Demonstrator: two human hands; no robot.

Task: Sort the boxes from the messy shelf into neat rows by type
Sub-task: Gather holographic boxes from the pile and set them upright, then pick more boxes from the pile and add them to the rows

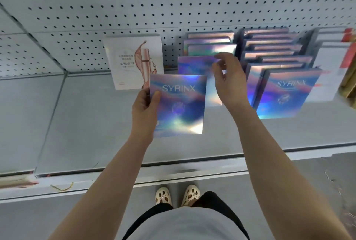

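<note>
I am looking at a shop aisle. In front of me stands a pale grey metal retail shelf (81, 124) with a white perforated pegboard back panel (134, 4), the sort used for display fittings. On it, identical holographic blue-purple cardboard boxes marked SYRINX (287, 93) stand in packed rows, next to a white cosmetics carton printed with a rose-gold bottle (133, 60). Further white boxes with red edges (335, 56) fill the right end. A grey floor (317, 191) runs below.

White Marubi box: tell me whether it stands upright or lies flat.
Upright. The white Marubi box stands on the shelf with its printed front facing out, against the pegboard.
</note>
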